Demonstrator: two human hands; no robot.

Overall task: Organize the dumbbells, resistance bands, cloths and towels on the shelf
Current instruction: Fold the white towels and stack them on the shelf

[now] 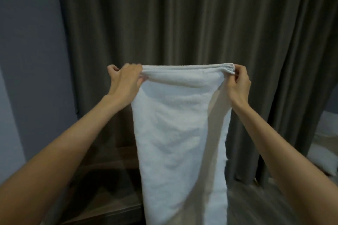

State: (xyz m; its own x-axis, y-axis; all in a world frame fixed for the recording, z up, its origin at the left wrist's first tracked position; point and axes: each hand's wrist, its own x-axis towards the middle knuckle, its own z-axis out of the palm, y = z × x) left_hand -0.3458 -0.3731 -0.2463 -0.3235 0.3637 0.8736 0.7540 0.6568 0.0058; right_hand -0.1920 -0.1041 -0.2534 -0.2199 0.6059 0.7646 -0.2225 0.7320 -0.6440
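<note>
A white towel (181,133) hangs straight down in front of me, folded lengthwise with its doubled top edge stretched level. My left hand (126,80) pinches the top left corner. My right hand (237,82) pinches the top right corner. Both arms are stretched forward at chest height. The towel's lower end runs out of the frame at the bottom. No dumbbells, resistance bands or cloths are in view.
A dark grey-brown curtain (201,23) fills the background. A grey wall (27,42) stands at the left. A low dark wooden shelf (109,197) sits at the lower left behind the towel. Wooden floor (256,206) shows at the lower right, with something white (327,151) at the right edge.
</note>
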